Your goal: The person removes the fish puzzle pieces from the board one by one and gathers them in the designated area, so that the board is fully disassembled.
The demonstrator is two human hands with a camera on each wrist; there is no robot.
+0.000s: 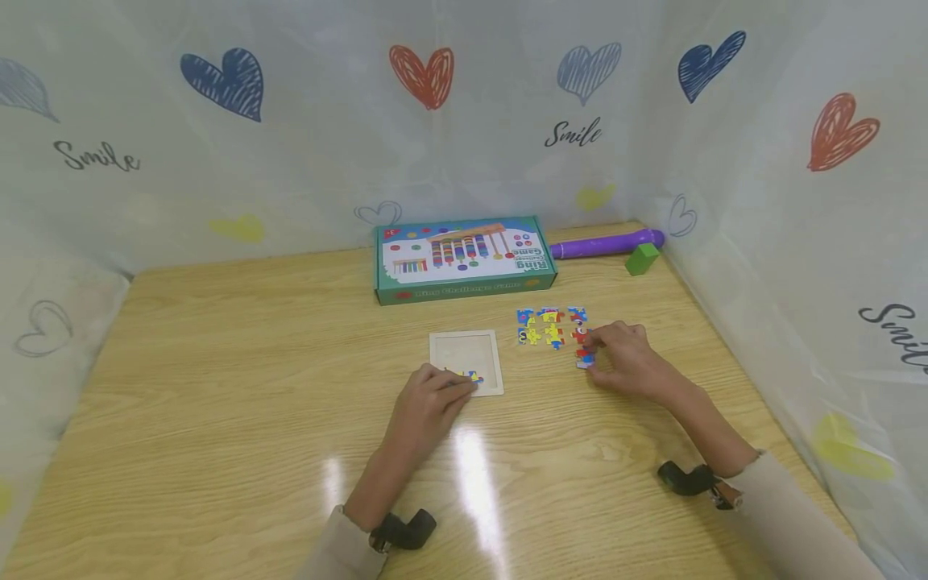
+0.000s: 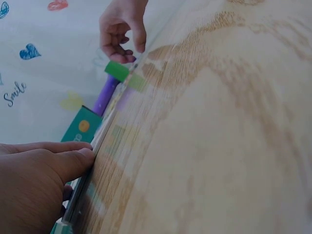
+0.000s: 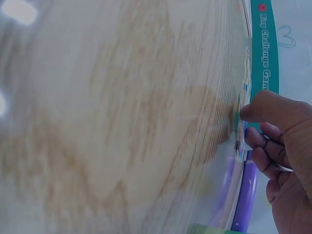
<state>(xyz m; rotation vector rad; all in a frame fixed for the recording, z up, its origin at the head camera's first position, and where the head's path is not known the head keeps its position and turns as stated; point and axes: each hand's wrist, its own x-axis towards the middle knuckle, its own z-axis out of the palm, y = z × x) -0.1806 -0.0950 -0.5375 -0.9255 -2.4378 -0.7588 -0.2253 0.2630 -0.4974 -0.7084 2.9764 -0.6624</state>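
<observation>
A square wooden puzzle tray [image 1: 496,354] lies on the table, with a few yellow and blue jigsaw pieces [image 1: 474,375] along its near side. My left hand [image 1: 431,403] holds the tray's near edge, its fingers partly covering those pieces. In the left wrist view, the thumb [image 2: 78,161] lies along that edge. Right of the tray, several loose jigsaw pieces [image 1: 553,314] are laid out in rows. At their right column, my right hand [image 1: 629,360] pinches a red and blue jigsaw piece [image 1: 584,355] between thumb and fingers, low at the tabletop.
Behind the tray stands a green Ring Challenge Game box [image 1: 464,262]. A purple stick [image 1: 607,244] lies to its right, with a green block [image 1: 641,259] in front of it. A white curtain [image 1: 493,145] printed with hearts rises behind and beside the wooden table [image 1: 239,362].
</observation>
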